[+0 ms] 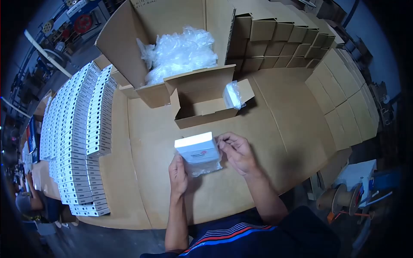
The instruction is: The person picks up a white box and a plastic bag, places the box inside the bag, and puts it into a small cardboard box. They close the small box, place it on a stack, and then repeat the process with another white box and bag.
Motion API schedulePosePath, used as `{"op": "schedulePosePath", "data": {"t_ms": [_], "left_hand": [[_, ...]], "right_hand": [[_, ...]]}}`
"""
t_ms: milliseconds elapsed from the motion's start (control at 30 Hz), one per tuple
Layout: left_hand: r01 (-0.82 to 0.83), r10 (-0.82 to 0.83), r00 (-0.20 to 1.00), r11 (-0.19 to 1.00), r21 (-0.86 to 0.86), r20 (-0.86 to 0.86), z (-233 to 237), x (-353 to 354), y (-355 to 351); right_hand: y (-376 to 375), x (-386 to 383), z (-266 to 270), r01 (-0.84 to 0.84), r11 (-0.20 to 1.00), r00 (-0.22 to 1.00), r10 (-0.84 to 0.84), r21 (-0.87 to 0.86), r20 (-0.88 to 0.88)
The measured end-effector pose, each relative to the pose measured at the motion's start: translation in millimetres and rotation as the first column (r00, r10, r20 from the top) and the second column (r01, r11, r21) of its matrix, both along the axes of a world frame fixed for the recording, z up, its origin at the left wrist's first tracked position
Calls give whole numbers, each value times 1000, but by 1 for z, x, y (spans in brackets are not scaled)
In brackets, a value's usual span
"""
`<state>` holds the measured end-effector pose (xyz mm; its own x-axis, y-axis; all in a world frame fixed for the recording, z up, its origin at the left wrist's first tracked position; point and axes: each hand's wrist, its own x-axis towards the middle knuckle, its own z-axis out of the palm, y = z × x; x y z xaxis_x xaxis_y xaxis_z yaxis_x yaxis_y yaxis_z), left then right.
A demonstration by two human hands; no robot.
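Observation:
A small white box (198, 151) with a red mark and dark print stands partly out of a clear plastic bag (205, 169). My left hand (178, 175) grips the box and bag at the lower left, thumb in front. At the right side, my right hand (238, 153) is closed with its fingertips pinched at the bag's edge; the exact spot they grip is small. Just beyond lies an open brown carton (206, 118) with its flaps up. One bagged white box (232, 95) stands inside its right end.
A large cardboard box (121, 47) of clear plastic bags (183, 49) stands behind the carton. Stacked white boxes (75, 142) line the left side. Brown cartons (275, 45) are piled at the back right, with more cartons (344, 96) at right. Another person (32, 200) is at far left.

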<state>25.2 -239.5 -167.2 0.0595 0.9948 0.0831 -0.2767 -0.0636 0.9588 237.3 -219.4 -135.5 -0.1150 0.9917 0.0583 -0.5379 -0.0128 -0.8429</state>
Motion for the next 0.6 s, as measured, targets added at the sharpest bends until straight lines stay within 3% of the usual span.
{"op": "schedulePosePath", "data": {"t_ms": [167,200,300,333,433,467,500,600], "left_hand": [[83,-76,996,980,180,-46,17,4,4],[81,-76,997,982,171,-31,15,6,2],[15,-26,993,995,103,113,12,19,-2],[-13,1,985,997,70,175,12,21,-3],[-57,58,993,998,-9,99,13,20,-3],[-57,59,994,998,-36,87,13,18,-4],[-54,59,995,997,-63,75,13,17,-5],[-133,135,989,990,50,-53,19,22,-1]], "right_hand": [[3,-1,2,-83,983,996,87,161,-19],[2,-1,0,-124,983,981,143,138,-132],[4,-6,-12,-38,995,996,31,91,82],[2,-9,-9,-32,999,994,32,9,-100],[-2,-15,-1,-9,992,1000,12,125,-18],[-4,-13,-5,-16,993,992,0,119,129],[-5,-14,-7,-19,995,987,3,96,163],[-7,-16,-14,15,1000,977,-18,18,211]]}}
